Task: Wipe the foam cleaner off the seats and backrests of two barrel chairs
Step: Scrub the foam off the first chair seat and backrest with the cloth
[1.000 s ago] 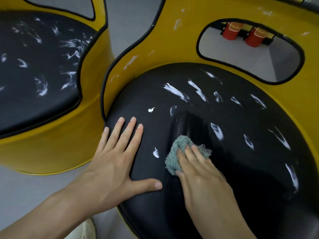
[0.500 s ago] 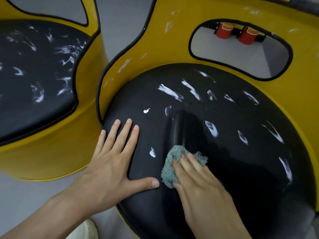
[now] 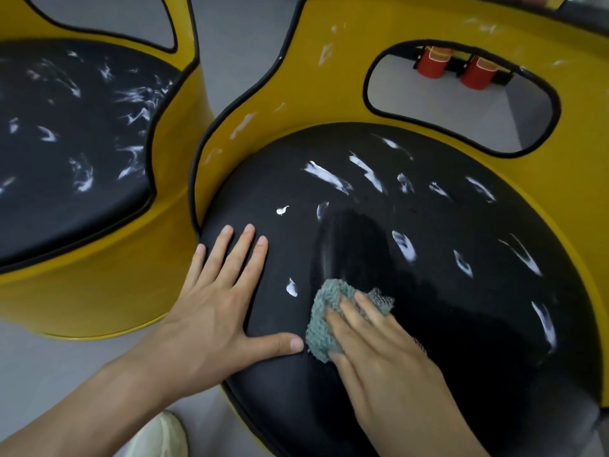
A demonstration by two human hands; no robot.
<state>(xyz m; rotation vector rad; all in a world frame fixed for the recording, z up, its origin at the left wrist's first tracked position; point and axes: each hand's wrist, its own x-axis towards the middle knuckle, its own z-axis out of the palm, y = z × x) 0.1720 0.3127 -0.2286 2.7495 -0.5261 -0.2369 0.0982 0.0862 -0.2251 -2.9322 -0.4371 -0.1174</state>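
The near barrel chair has a round black seat (image 3: 428, 291) streaked with white foam (image 3: 324, 178) and a yellow backrest (image 3: 329, 77) with foam smears. My right hand (image 3: 379, 351) presses a grey-green cloth (image 3: 324, 311) flat onto the seat's front left part; a shiny wiped stripe (image 3: 352, 245) runs up from the cloth. Beside it, my left hand (image 3: 214, 308) lies flat with spread fingers on the seat's left edge. The second yellow chair at the left has a black seat (image 3: 66, 143) covered with foam streaks.
Through the backrest's oval cut-out (image 3: 461, 103) I see two red cylinders (image 3: 431, 62) on the grey floor (image 3: 230, 44). A pale shoe (image 3: 161, 433) stands below my left arm. The two chairs stand close together.
My right hand has drawn the cloth down toward the seat's front edge, lengthening the wiped stripe. The left hand has stayed in place. The camera has shifted slightly.
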